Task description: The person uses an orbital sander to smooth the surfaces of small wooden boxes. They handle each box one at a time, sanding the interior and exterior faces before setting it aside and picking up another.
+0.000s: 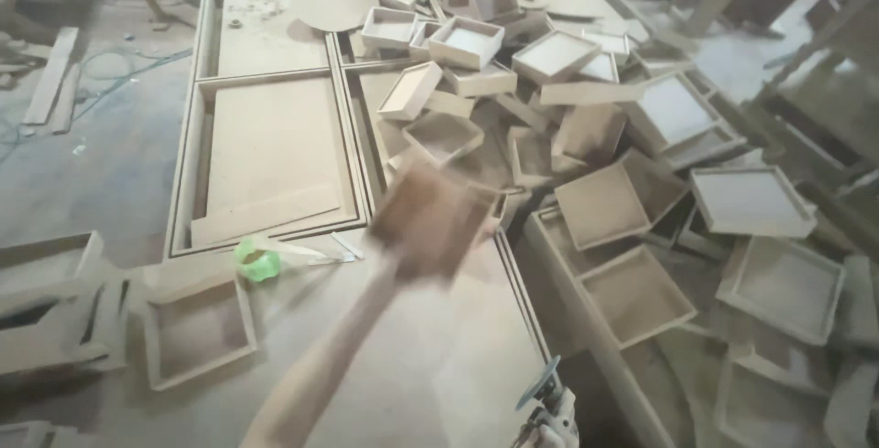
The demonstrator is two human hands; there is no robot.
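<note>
Brown fibreboard fills nearly the whole view. A bare arm reaches up from the bottom centre of the frame, and its hand (pixel 403 260) is blurred against a shallow square box (pixel 430 219) held in mid-air at the centre. Which hand this is cannot be told, and the blur hides how the fingers sit on the box. At the bottom edge, right of centre, a power tool (pixel 548 402) with a round disc pokes into view; no hand on it can be made out.

The box hangs over the workbench (pixel 412 375), just in front of a heap of similar boxes (pixel 549 91) that spreads across the upper right and spills down toward the lower right. A green roll of tape (pixel 256 259) lies on the bench left of the arm, beside another open box (pixel 197 329). Large framed panels (pixel 270 151) lie flat in the upper left, with a round board (pixel 334 1) above them.
</note>
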